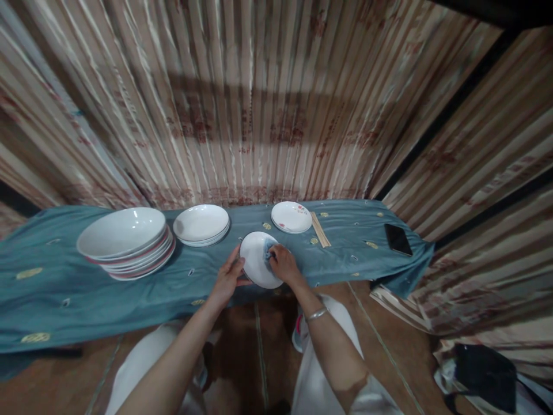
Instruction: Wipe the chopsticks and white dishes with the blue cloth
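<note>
A round white plate (pixel 256 260) with a dark rim is tilted up at the front edge of the table. My left hand (pixel 230 273) grips its left rim, thumb on the face and fingers behind. My right hand (pixel 284 264), with a bangle at the wrist, rests on the right part of the plate's face, fingers curled in. A blue patch (pixel 268 249) shows by those fingertips; I cannot tell whether it is a cloth or a painted pattern. Just behind lies a short stack of small white plates (pixel 290 217) with red flowers on the top one.
On the blue-green tablecloth (pixel 164 302) stand a tall stack of large white dishes (pixel 125 233) at left and a shorter stack of white plates (pixel 201 223). Wooden chopsticks (pixel 320 230) and a black phone (pixel 398 239) lie to the right. A pleated curtain (pixel 259 115) hangs behind.
</note>
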Demonstrator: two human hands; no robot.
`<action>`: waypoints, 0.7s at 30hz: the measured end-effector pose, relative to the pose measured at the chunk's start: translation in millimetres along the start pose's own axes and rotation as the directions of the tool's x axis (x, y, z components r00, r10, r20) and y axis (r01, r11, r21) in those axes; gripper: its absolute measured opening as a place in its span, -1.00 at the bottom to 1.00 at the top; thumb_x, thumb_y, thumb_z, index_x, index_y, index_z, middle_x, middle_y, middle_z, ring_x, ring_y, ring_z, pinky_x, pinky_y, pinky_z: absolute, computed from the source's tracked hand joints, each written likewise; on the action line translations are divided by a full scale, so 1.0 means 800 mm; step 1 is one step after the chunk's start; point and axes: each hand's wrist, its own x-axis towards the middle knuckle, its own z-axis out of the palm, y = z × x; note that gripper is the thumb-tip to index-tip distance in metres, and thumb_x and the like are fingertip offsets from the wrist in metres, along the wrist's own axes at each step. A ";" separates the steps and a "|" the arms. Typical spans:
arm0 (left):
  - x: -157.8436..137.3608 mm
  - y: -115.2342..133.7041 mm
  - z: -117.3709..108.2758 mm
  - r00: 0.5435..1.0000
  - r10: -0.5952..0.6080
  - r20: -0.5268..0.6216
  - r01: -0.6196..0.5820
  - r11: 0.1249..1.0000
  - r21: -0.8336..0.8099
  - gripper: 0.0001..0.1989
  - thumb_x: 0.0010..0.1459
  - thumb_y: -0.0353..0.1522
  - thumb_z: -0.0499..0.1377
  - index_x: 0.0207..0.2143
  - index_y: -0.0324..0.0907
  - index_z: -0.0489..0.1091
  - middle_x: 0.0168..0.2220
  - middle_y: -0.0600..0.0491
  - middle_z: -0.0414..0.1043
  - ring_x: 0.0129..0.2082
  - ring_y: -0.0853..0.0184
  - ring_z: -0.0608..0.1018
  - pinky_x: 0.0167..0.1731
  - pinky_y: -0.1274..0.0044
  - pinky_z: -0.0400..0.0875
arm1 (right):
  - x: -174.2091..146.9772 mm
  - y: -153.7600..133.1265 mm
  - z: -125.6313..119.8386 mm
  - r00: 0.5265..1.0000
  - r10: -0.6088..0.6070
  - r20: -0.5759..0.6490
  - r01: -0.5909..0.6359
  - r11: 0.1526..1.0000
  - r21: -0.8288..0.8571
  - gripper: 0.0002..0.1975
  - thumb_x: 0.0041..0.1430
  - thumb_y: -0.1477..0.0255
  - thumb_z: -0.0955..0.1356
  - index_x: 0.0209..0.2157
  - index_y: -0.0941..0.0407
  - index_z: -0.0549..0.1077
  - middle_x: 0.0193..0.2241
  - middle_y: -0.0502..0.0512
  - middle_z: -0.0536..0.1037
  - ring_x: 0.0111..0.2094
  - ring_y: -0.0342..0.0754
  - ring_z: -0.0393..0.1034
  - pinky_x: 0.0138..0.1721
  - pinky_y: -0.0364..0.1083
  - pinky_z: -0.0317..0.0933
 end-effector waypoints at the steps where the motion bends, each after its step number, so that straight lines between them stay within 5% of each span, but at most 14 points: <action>1: -0.001 0.000 0.000 1.000 0.002 0.004 -0.002 1.000 -0.005 -0.33 0.08 -0.29 0.28 0.25 -0.07 0.22 0.04 -0.10 0.44 -0.25 0.17 0.62 -0.49 0.40 0.59 | 0.001 0.000 0.003 1.000 -0.009 -0.010 0.009 1.000 -0.001 -0.77 0.08 0.60 0.25 -0.22 0.14 0.41 -0.19 0.18 0.52 -0.09 0.02 0.37 0.03 -0.01 0.19; 14: -0.007 0.003 0.002 1.000 -0.018 0.006 0.018 1.000 -0.015 -0.32 0.08 -0.30 0.28 0.26 -0.08 0.20 0.04 -0.12 0.44 -0.26 0.19 0.62 -0.44 0.38 0.60 | 0.019 -0.002 0.025 0.995 -0.072 -0.070 0.079 0.992 0.099 -0.78 0.16 0.51 0.26 -0.14 0.13 0.41 -0.09 0.20 0.51 0.00 0.04 0.35 0.11 0.02 0.18; 21: -0.010 0.006 0.004 1.000 -0.027 0.012 0.027 0.999 -0.017 -0.32 0.10 -0.32 0.25 0.28 -0.09 0.16 -0.01 -0.11 0.48 -0.26 0.18 0.62 -0.43 0.39 0.59 | 0.022 -0.027 0.015 0.994 -0.106 0.004 0.102 0.973 0.208 -0.72 0.17 0.51 0.26 -0.08 0.15 0.44 0.00 0.22 0.48 0.08 0.05 0.32 0.18 0.05 0.11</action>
